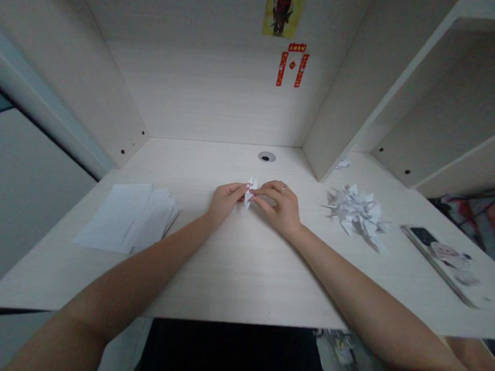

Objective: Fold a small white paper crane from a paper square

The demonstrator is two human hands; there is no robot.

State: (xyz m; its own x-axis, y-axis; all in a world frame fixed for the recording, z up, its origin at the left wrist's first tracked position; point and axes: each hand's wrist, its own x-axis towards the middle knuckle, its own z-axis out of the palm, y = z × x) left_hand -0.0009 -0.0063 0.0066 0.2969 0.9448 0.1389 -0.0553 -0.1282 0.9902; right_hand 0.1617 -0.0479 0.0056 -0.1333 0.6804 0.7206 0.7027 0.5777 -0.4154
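Note:
Between my two hands, over the middle of the desk, is a small piece of folded white paper (250, 192) with pointed ends. My left hand (226, 200) pinches its left side between thumb and fingers. From the right, my right hand (280, 205), with a ring on one finger, grips the paper with thumb and forefinger. The fingertips partly cover the folds. A heap of folded white paper pieces (358, 211) with sharp points lies to the right of my right hand. Flat white paper sheets (120, 216) are stacked in overlapping piles left of my left hand.
A phone in a decorated case (445, 264) lies at the desk's right side. Behind my hands, a round cable hole (267, 157) sits near the back panel. An upright divider (342, 101) stands at the back right. Red paper stickers (292, 65) are on the back panel.

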